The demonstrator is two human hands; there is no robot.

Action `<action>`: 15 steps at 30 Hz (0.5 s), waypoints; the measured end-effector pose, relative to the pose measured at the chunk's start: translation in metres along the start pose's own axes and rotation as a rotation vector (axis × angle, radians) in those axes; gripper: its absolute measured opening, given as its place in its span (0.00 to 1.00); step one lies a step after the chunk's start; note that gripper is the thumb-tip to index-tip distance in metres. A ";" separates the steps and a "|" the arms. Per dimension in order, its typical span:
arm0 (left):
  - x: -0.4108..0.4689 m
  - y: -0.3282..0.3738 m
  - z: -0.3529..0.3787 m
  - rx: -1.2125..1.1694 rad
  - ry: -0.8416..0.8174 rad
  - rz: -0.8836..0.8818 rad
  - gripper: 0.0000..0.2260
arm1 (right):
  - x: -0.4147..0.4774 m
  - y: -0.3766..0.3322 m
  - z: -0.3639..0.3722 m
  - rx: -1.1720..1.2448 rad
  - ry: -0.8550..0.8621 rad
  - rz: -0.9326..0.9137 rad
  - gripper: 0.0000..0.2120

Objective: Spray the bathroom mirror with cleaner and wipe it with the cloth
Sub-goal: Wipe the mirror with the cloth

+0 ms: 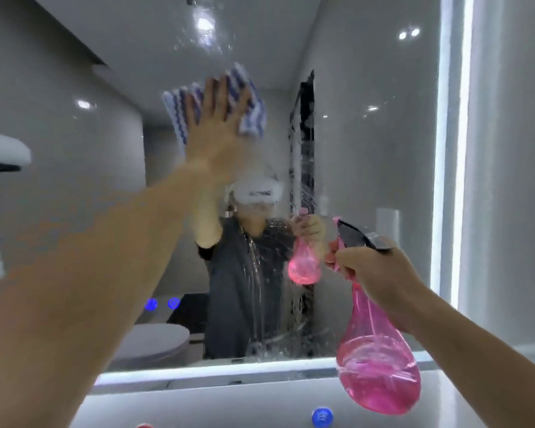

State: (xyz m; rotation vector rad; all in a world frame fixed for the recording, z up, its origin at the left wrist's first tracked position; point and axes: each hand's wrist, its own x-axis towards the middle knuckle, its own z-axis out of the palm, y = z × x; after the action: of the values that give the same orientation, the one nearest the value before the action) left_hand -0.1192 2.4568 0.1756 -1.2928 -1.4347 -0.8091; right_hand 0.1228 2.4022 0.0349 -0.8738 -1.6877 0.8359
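Head view: pink spray bottle [379,362] hanging nearest, lower right, part-filled with pink liquid. Right hand [372,270] gripping its neck, fingers [332,257] curling round trigger, dark nozzle head pointing left toward mirror [368,149]. Left hand [212,134] reaching far, upper centre, fingers [212,97] spreading flat, pressing blue-and-white striped cloth [247,100] against glass. Wet streaks and droplets running down mirror centre. Lit strip glowing along mirror's right and bottom edges.
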 end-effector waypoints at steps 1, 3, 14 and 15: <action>-0.030 0.013 0.010 0.015 0.030 0.107 0.29 | 0.000 0.005 0.000 0.009 -0.001 0.011 0.14; -0.106 0.041 0.033 0.001 0.002 0.333 0.31 | -0.001 0.013 0.005 0.015 0.003 0.031 0.13; -0.297 0.031 0.068 -0.115 -0.366 0.779 0.27 | -0.023 0.020 0.006 0.075 0.066 0.154 0.10; -0.269 0.025 0.060 -0.119 -0.282 0.678 0.27 | -0.024 0.019 0.002 0.081 0.076 0.158 0.09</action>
State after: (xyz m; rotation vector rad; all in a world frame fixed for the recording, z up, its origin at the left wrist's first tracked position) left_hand -0.1283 2.4372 -0.1007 -1.8918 -1.0447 -0.2624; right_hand 0.1289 2.3909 0.0077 -0.9807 -1.5231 0.9591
